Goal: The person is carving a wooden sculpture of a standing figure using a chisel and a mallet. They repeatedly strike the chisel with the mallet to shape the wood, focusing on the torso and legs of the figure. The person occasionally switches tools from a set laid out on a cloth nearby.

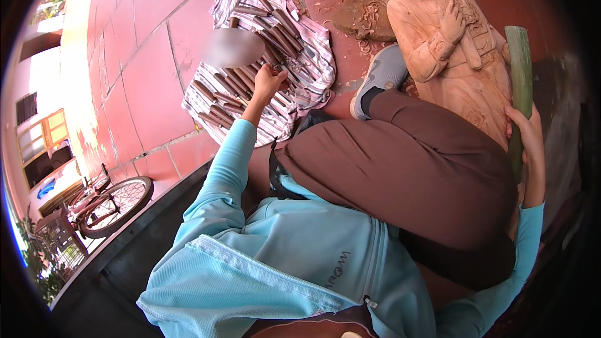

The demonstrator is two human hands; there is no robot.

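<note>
My left hand [269,84] reaches over a striped cloth [313,31] covered with several dark-handled carving chisels [285,40]. Its fingers are bent and drawn together among the handles; what they hold, if anything, is too small to make out. My right hand [527,130] is closed around a long green cylindrical club [519,66], which stands nearly upright at my right side. Beside the club lies a carved wooden figure [438,31], with an arm, a hand and folded clothing cut into it. A blurred patch hides some of the tools.
Wood shavings [372,19] lie on a brown block [350,15] and on the red tiled floor [147,31] near the figure. My bent leg [400,150] and grey shoe [382,75] lie between cloth and carving. A bicycle [113,206] stands far left.
</note>
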